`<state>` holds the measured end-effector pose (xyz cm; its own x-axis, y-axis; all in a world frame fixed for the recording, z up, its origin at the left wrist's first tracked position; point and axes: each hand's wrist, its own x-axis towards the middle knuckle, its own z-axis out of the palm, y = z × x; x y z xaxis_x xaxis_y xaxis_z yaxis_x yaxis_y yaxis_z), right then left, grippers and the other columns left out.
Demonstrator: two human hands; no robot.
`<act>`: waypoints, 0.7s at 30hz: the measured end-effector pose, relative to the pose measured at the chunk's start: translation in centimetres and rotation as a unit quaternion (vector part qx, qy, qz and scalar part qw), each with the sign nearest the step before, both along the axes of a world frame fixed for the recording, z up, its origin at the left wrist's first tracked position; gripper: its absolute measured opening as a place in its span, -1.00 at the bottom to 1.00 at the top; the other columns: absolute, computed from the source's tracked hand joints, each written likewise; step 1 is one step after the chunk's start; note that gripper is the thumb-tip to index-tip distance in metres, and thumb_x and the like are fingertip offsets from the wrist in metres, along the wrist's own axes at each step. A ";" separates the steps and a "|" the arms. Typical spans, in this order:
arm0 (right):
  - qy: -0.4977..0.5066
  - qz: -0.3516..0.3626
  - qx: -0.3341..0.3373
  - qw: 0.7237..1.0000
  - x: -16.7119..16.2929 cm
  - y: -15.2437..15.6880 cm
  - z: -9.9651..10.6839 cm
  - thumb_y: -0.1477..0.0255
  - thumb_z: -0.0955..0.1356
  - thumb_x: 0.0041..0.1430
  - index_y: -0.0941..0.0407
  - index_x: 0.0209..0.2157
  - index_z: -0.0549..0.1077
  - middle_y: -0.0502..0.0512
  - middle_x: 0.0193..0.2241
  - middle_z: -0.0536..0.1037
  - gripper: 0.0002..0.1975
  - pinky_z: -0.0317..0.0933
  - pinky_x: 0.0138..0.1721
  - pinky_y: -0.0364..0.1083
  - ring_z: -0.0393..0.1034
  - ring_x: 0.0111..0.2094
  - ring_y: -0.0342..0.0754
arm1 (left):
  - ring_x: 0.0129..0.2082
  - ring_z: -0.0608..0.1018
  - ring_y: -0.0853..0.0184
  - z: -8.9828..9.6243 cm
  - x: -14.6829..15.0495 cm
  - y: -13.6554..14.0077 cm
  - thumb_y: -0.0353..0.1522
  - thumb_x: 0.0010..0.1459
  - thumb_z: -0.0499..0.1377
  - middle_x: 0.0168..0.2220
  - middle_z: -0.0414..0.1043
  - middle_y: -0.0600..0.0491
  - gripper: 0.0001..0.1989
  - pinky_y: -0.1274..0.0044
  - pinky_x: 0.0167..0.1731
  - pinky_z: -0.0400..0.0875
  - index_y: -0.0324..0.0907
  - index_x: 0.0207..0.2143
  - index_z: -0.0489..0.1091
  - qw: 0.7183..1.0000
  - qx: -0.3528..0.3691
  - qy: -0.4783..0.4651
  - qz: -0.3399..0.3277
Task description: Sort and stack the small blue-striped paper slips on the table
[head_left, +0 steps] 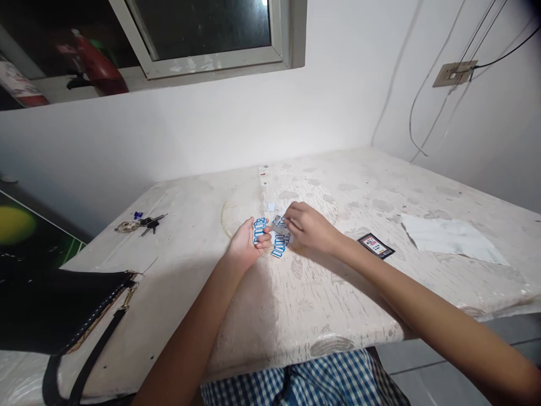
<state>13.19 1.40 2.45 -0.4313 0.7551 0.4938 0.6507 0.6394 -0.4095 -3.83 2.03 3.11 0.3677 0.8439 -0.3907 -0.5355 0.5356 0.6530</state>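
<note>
My left hand (249, 243) is closed around several small white stickers with blue print (259, 231), held just above the middle of the table. To its right, my right hand (305, 224) pinches a small piece (279, 221) between thumb and fingers; it looks like another blue-and-white sticker, partly hidden by the fingertips. Between the hands, more blue-and-white stickers (278, 246) lie loosely overlapped on the tablecloth. A small plain white square (271, 207) rests just beyond them. The print is too small to read.
A patterned cloth covers the table (304, 304). Keys (153, 223) lie at left, above a black bag (63, 307) with a strap. At right are a dark-framed card (376, 246) and a white cloth (456, 239). Wires hang from a wall socket (454, 73).
</note>
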 end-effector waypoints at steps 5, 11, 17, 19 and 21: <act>0.250 0.060 -0.221 0.941 0.2 0.4 0.7 0.41 0.29 0.04 0.18 -0.55 0.39 0.11 -0.38 0.42 -0.84 0.14 -0.31 -0.13 0.30 -0.33 -0.10 | -0.72 0.19 0.51 -0.5 0.8 -0.7 -0.22 0.23 -0.24 -0.58 0.19 0.02 -0.62 0.71 -0.78 0.01 -0.26 -0.40 0.21 0.993 0.016 0.034 -0.111; 0.199 0.099 -0.313 0.923 -0.1 -0.6 0.9 0.41 0.32 -0.02 0.18 -0.65 0.35 0.09 -0.51 0.42 -0.79 0.14 -0.40 -0.13 0.29 -0.43 -0.11 | -0.66 0.32 0.44 -0.9 1.6 -1.4 -0.22 0.22 -0.19 -0.56 0.24 0.03 -0.69 0.65 -0.71 0.16 -0.21 -0.38 0.20 0.986 0.027 0.069 -0.150; 0.137 0.046 -0.248 0.958 -0.9 -1.0 0.1 0.45 0.37 -0.11 0.19 -0.64 0.37 0.15 -0.27 0.34 -0.86 0.16 -0.33 -0.13 0.26 -0.33 -0.11 | -0.71 0.29 0.46 -0.9 2.0 -1.8 -0.23 0.20 -0.10 -0.66 0.09 0.16 -0.77 0.67 -0.74 0.14 -0.17 -0.41 0.18 0.989 0.013 0.059 -0.137; 0.115 0.035 -0.206 0.971 -1.2 -0.9 -0.4 0.45 0.37 -0.12 0.18 -0.58 0.37 0.13 -0.28 0.31 -0.90 0.15 -0.33 -0.13 0.24 -0.31 -0.09 | -0.74 0.24 0.50 -1.0 2.2 -1.9 -0.26 0.17 -0.04 -0.68 0.01 0.19 -0.80 0.71 -0.77 0.05 -0.17 -0.45 0.16 0.989 0.011 0.054 -0.138; 0.101 0.019 -0.159 0.982 -1.3 -0.9 -0.7 0.44 0.38 -0.12 0.15 -0.46 0.36 0.10 -0.31 0.31 -0.87 0.14 -0.32 -0.12 0.21 -0.29 -0.07 | -0.76 0.19 0.53 -1.1 2.3 -1.9 -0.30 0.15 0.01 -0.69 -0.04 0.21 -0.82 0.73 -0.80 -0.02 -0.18 -0.48 0.14 0.990 0.013 0.043 -0.137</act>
<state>11.91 0.53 1.77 -0.3799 0.8701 0.3141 0.5136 0.4808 -0.7107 -1.51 0.15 1.97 0.5498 0.7277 -0.4100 -0.3147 0.6352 0.7054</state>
